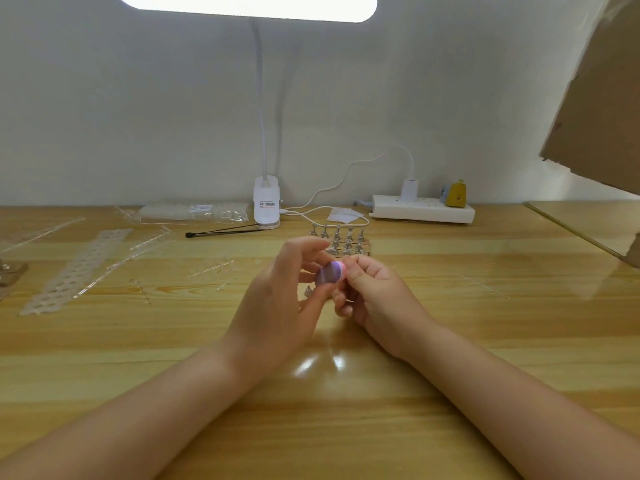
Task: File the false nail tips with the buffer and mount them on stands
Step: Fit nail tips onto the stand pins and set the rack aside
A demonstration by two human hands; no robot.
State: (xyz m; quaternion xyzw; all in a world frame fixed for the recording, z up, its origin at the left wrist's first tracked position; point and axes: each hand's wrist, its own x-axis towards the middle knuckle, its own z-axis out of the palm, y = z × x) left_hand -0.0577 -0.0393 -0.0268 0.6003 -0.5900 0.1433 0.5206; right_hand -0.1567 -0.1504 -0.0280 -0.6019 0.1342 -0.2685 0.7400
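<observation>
A small purple and pink buffer block [330,273] is held above the middle of the wooden table, between my two hands. My left hand [277,299] has its thumb and fingers curled toward the buffer's left end. My right hand [372,294] pinches its right end with curled fingers. A nail tip between the fingers cannot be made out. Several metal stands [341,241] are grouped on a base just behind the hands. One loose stand [308,291] sits under my left fingers.
Strips of clear nail tips [81,268] and plastic sprues lie at the left. A bag of tips [195,212], a clip lamp [266,202], black tweezers [221,231] and a power strip [422,208] line the back. A cardboard box [602,109] hangs at the right.
</observation>
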